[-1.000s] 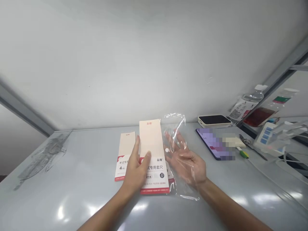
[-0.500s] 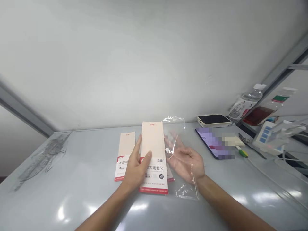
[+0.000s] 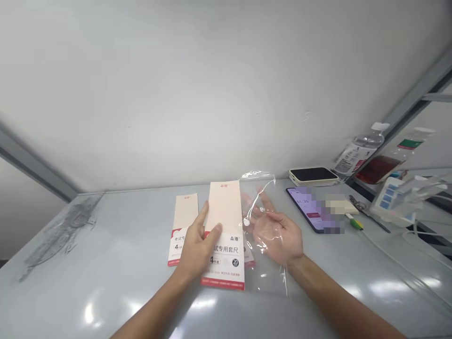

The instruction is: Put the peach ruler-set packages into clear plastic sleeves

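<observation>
My left hand (image 3: 194, 245) grips a tall cream, white and red ruler-set card (image 3: 225, 207), thumb across its front and fingers along its left edge. Printed Chinese text and "20" show on its lower half. Along the card's right side hangs a clear plastic bag (image 3: 263, 278) with a small white round spot. My right hand (image 3: 278, 233) is behind the bag, palm up, its fingers spread and seen through the film. A second similar card (image 3: 186, 212) lies on the table, partly covered by my left hand. Another red-edged piece (image 3: 249, 256) peeks out behind the held card.
Right of my hands lie a phone with a lit purple screen (image 3: 303, 207) and a dark-screened phone (image 3: 313, 175). Two bottles, one clear (image 3: 360, 150) and one with dark red liquid (image 3: 377, 169), stand farther right. A white cable (image 3: 388, 263) crosses the table (image 3: 116, 245).
The held card has shifted slightly down and tilted a little. My right hand has moved slightly right, its fingers spread wider behind the bag.
</observation>
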A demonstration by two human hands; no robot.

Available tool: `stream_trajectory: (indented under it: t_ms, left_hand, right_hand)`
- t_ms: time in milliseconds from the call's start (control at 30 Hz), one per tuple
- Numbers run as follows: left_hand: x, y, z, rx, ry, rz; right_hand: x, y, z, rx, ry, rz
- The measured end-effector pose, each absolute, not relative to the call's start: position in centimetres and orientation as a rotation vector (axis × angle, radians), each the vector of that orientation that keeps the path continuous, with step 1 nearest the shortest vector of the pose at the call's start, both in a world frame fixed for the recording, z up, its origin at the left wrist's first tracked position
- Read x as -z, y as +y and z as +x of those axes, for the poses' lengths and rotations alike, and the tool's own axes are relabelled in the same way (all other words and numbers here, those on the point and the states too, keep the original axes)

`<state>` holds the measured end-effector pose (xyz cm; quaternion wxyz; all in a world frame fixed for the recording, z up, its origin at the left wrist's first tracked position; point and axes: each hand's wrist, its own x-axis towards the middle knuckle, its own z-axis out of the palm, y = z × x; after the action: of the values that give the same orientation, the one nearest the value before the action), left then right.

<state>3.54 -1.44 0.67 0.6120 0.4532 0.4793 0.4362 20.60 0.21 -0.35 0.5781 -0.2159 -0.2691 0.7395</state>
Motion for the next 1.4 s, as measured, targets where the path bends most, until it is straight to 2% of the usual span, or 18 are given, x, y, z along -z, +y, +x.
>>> stream_trajectory:
  t_ms: [233, 333, 533, 733, 833, 967, 1200, 1400]
  left_hand:
    - [-0.2, -1.7, 3.9, -1.039, 1.183, 1.193]
    - [-0.1, -1.6, 3.7, -1.069, 1.322, 1.351]
    - [0.7, -1.5, 3.6, -1.082, 1.441, 1.556]
    - [0.6, -1.5, 3.8, -1.201, 1.303, 1.29]
    - [0.4, -0.8, 3.3, -1.082, 1.179, 1.14]
    - [0.9, -0.1, 2.5, -0.846, 1.209, 1.362]
    - [2.1, -0.5, 2.9, -0.849, 1.646, 1.93]
    - [1.9, -0.9, 3.5, -0.883, 1.393, 1.74]
  right_hand:
    - [0.9, 0.2, 20.3, -1.847, -0.668, -0.603]
    - [1.7, 0.2, 20.1, -1.922, -0.704, -0.784]
    - [2.0, -0.2, 19.6, -1.887, -0.867, -0.965]
    - [1.9, -0.3, 19.3, -1.922, -0.999, -0.884]
    - [1.7, -0.1, 19.8, -1.899, -1.084, -0.9]
    - [1.3, 0.3, 20.7, -1.847, -1.177, -0.917]
    - [1.9, 0.2, 19.9, -1.77, -1.241, -1.0]
    - [2.3, 0.0, 19.5, -1.741, -1.188, -1.036]
